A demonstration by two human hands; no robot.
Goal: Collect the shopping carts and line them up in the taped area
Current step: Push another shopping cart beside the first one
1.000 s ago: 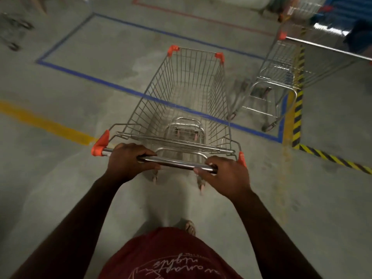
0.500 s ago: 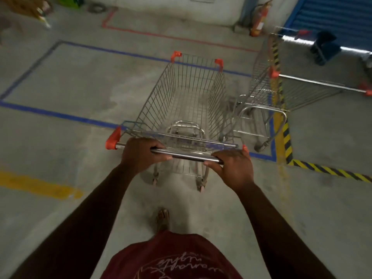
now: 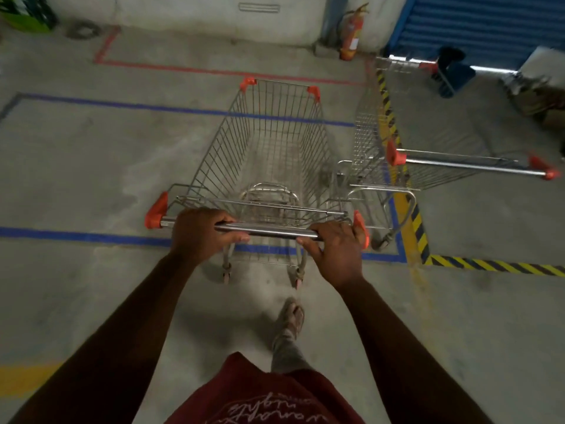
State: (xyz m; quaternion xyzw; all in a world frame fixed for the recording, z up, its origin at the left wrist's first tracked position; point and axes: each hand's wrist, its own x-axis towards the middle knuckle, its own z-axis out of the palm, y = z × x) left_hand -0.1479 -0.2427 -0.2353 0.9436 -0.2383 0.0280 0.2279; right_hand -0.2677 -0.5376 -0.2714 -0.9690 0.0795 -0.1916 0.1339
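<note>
A wire shopping cart [image 3: 269, 148] with orange corner caps stands straight ahead of me. Its basket lies inside the blue taped rectangle [image 3: 91, 237], while its rear wheels sit just outside the near blue line. My left hand [image 3: 203, 232] and my right hand [image 3: 334, 249] both grip its steel handle bar [image 3: 269, 231]. A second cart [image 3: 394, 166] stands close on the right, turned sideways with its handle pointing right, over the rectangle's right edge and the yellow-black striped tape [image 3: 419, 221].
A red tape outline [image 3: 214, 70] lies beyond the blue area. A fire extinguisher [image 3: 350, 33] stands at the back wall beside a blue shutter [image 3: 477, 26]. A blue object [image 3: 452, 73] sits at far right. My sandalled foot [image 3: 292, 316] is behind the cart.
I have walked forward with the cart; its basket has crossed the near blue line into the taped area and drawn up beside the second cart. Both hands stayed on the handle.
</note>
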